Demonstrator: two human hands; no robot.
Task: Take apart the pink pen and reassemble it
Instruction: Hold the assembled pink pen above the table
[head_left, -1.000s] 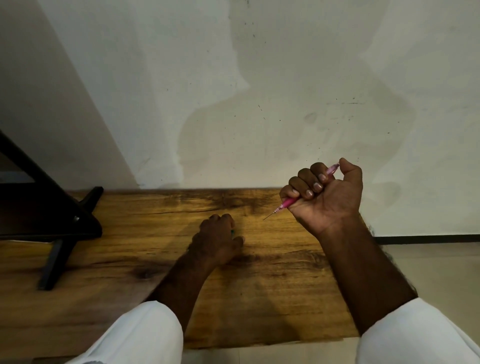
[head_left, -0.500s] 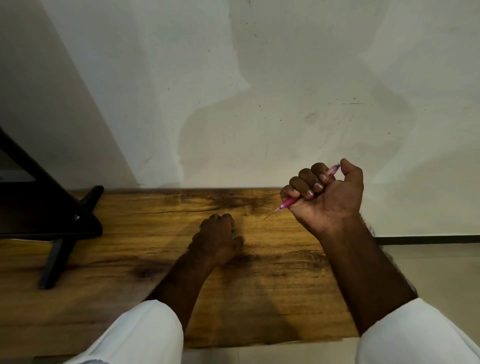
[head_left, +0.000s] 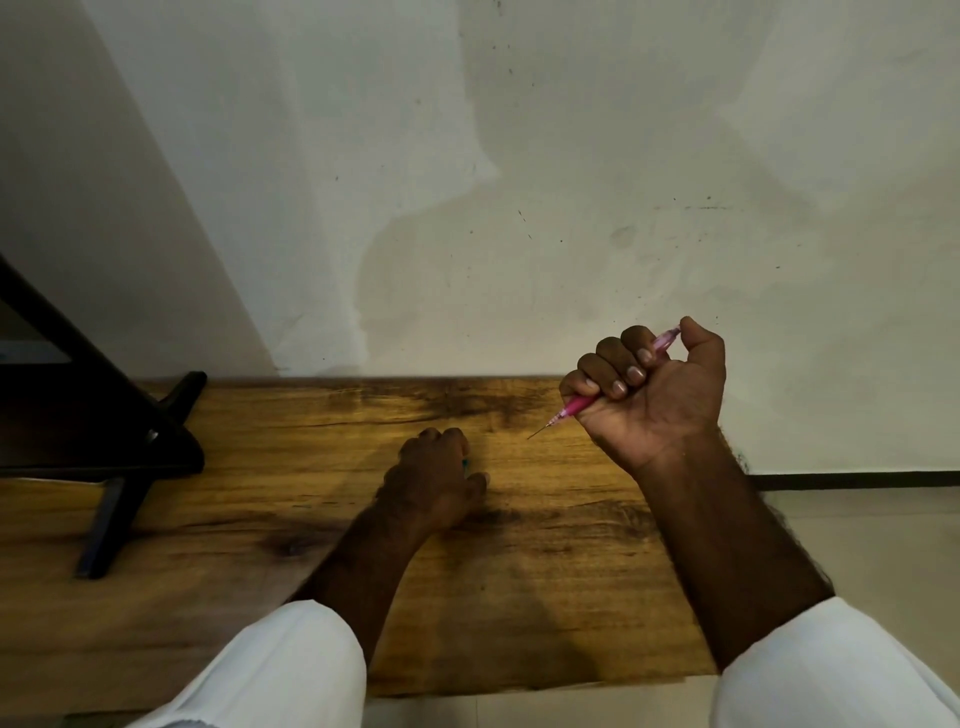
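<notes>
While the left hand (head_left: 434, 475) rests fisted on the table (head_left: 260, 493), the raised right hand (head_left: 649, 395) grips the pink pen (head_left: 571, 406), tip down-left.

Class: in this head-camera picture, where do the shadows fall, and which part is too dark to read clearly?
Head view: a broad soft shadow spreads over the wall and wooden table; the left hand sits in shade, its contents unreadable; the right hand and pink pen are better lit.
</notes>
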